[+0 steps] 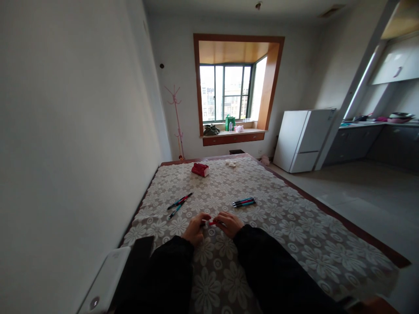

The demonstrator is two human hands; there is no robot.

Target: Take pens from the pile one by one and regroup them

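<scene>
From the head camera we look down at our two hands, which meet over a table covered with a flowered lace cloth (294,244). Our left hand (195,227) is curled, its fingers closed round one end of a small red pen (212,223). Our right hand (230,223) is likewise bent inward, fingertips pinching the other end of the same pen. The pen lies level between them, just above the cloth, near the table's front edge. Both hands are mostly closed; we cannot tell whether the pen is in one piece or two, as it is too small to make out. Dark sleeves cover both forearms.

To the left of our hands, a little farther out, a pair of pens (179,202) lies slanted on the cloth. To the right, a bundle of pens (243,202) lies side by side, touching one another. Well beyond, a red pouch (200,169) sits toward the table's far end. A white fridge (303,139) stands against the back wall under the window side.
</scene>
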